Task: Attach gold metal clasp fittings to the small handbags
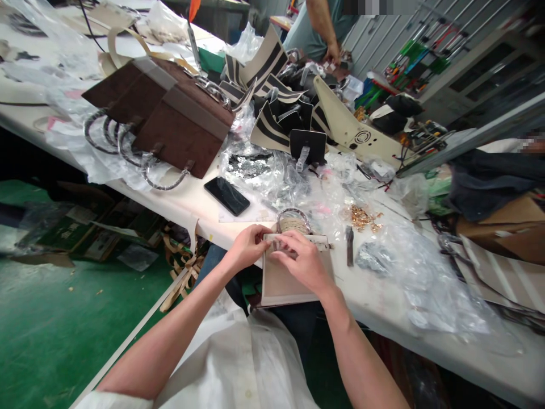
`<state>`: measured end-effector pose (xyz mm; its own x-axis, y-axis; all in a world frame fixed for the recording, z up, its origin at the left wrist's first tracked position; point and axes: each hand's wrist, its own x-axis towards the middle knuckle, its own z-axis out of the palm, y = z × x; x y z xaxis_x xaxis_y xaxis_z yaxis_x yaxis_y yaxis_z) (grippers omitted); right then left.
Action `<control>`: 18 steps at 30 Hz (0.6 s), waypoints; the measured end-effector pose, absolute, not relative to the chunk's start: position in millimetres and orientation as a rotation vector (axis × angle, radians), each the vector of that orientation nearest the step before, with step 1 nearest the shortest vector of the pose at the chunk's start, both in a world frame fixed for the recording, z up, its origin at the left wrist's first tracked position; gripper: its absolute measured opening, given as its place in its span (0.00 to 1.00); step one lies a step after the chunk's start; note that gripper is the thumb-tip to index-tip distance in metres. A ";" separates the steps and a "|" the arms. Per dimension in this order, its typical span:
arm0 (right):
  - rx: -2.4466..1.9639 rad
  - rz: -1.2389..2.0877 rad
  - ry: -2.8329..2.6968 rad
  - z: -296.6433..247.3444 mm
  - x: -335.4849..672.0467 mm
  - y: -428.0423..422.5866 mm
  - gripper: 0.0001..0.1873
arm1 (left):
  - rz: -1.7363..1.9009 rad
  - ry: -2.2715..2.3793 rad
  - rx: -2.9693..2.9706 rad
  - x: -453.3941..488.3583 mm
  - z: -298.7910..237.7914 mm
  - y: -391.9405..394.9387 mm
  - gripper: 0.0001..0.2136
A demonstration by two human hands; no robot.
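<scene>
A beige handbag (293,282) rests at the table's near edge, in front of my body. Its round handle (294,212) stands up behind its top edge. My left hand (250,247) is closed at the bag's upper left corner, thumb and fingers pinched on the edge. Bent over the top, my right hand (304,258) has its fingertips pressed together close to the left ones. Between them shows a small part at the bag's top, too covered by the fingers to name. A dark flat tool (349,246) lies just right of the bag.
Left of the bag is a black phone (227,196), with brown handbags (179,113) behind it. Gold-coloured hardware (364,218) and clear plastic bags (438,284) lie to the right. Striped bag pieces (272,125) are heaped at the back. Another person's hand (333,52) is beyond them.
</scene>
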<state>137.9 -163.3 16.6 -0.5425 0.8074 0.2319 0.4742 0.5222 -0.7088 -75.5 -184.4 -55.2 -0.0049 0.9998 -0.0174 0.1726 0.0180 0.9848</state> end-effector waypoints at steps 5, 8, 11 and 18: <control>-1.281 0.471 -2.081 39.0 177.8 -172.5 0.08 | 1.042 1.360 1.337 -79.0 -48.9 -181.5 0.15; -1.495 0.441 -2.160 33.2 186.6 -189.5 0.07 | 1.030 1.363 1.346 -79.3 -46.0 -178.7 0.16; -1.743 0.344 -2.172 21.7 175.8 -204.6 0.10 | 1.005 1.365 1.349 -79.8 -43.3 -177.6 0.17; -2.100 0.406 -2.052 23.0 152.4 -206.4 0.09 | 1.009 1.521 1.532 -78.5 -22.0 -171.8 0.16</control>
